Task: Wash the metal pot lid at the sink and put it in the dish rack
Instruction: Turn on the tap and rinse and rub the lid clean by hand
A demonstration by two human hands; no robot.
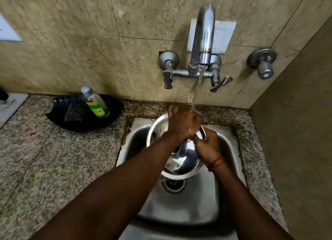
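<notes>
Beige marble-tiled wall, speckled granite desk [53, 159], small steel sink [231, 146] set into it in the corner. The wall tap [203, 35] is running; the stream [193, 97] falls onto my left hand. I hold the metal pot lid [177, 160] tilted over the basin, above the drain [173, 184], its far edge up toward the tap. My right hand [209, 146] is closed on the lid's right rim, fingers curled over the edge, with a red thread [216, 162] at the wrist. My left hand [183, 124] lies open and flat against the upper part of the lid, fingers spread, gripping nothing; I judge it is rubbing the surface under the water. Step in hand: rinsing, so washing is underway and racking is not yet done. No dish rack is visible in this view. To the left on the desk sits a black tray [59, 117] holding a bottle of dish liquid [96, 103] and a dark scrub pad [75, 112]. Risks: the wet lid is held by one rim grip only, so it could slip and drop into the basin; water striking the tilted lid could splash over onto the desk.
</notes>
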